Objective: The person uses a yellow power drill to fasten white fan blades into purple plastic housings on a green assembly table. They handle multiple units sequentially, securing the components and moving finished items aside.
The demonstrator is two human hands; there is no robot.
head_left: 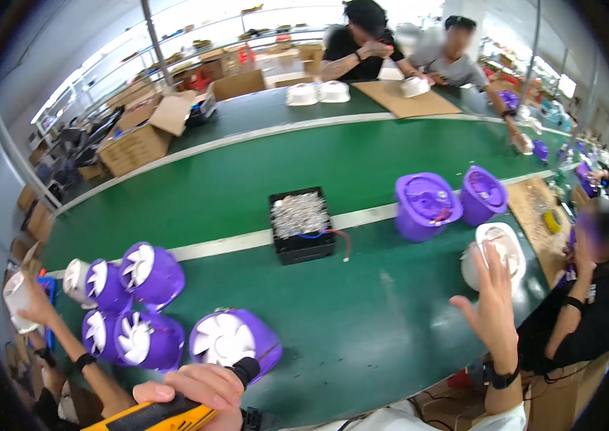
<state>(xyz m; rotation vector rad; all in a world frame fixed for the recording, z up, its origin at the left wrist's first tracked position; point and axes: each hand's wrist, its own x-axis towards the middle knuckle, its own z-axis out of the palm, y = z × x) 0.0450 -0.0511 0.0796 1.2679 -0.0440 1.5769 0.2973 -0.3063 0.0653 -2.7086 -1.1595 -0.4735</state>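
Observation:
In my left hand point(207, 391), at the lower edge, is a yellow and black power screwdriver point(157, 418). My fingers are closed round it, and its black nose points at a purple housing point(267, 341) lying with its white fan point(224, 340) facing up. Whether the tip touches the fan is hidden. Out to the right, my right hand point(495, 302) is raised with its fingers spread, holding nothing. Its fingertips overlap a white housing point(509, 241) at the bench's right; I cannot tell whether they touch it.
A black bin point(297, 251) of small metal parts sits mid-bench. Two purple housings point(419, 223) stand to its right. Several purple housings with fans point(150, 341) cluster at left, where another person's hand point(38, 305) holds a white housing point(17, 298). Co-workers point(362, 50) sit opposite and at right.

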